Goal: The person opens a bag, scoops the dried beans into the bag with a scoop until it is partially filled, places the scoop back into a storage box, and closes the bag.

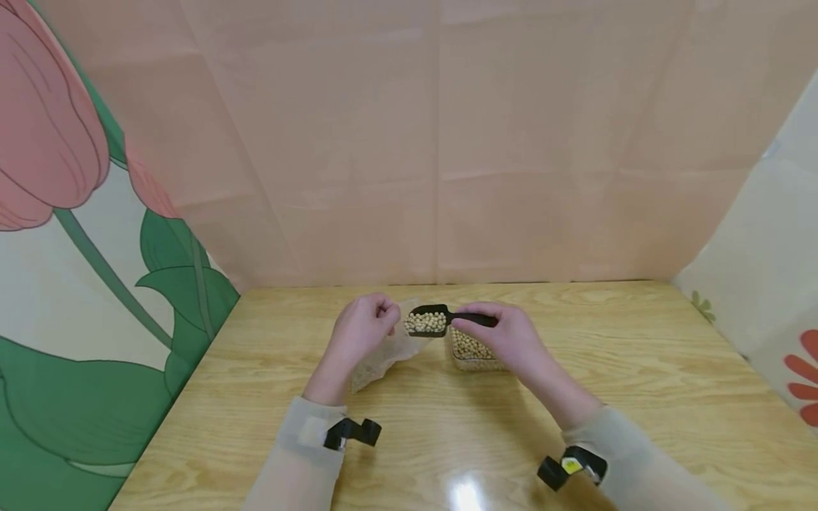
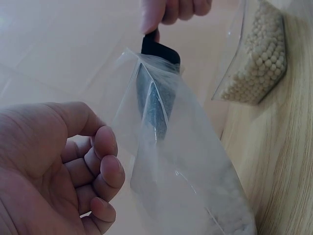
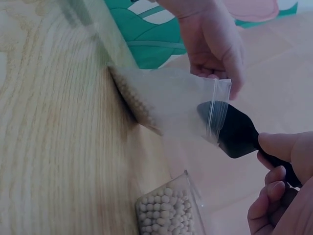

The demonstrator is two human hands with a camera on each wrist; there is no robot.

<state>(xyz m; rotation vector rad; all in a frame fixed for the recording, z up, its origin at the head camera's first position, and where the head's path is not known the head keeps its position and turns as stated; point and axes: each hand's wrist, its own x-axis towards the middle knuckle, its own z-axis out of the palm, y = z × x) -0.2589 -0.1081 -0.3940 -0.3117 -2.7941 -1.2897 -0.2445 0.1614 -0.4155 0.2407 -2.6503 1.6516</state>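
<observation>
A clear zip bag (image 3: 171, 98) stands tilted on the table with pale round beans in its bottom. My left hand (image 1: 366, 323) pinches its mouth edge with curled fingers; the film at the fingertips (image 2: 110, 171) is faint. The right hand (image 1: 505, 333) grips the handle of a small black scoop (image 1: 428, 321), thumb along the handle. Pale beans fill the scoop, and its front end lies inside the bag's mouth in both wrist views. Below the right hand stands a clear plastic box (image 1: 476, 363) of the same beans (image 3: 166, 213), partly covered by that hand in the head view.
The wood-grain table (image 1: 639, 383) runs back to a plain pinkish cloth backdrop (image 1: 441, 156). A flower-printed sheet (image 1: 96, 341) borders the left side, and a pale printed sheet (image 1: 760, 270) the right. Small black cameras sit on both sleeved wrists.
</observation>
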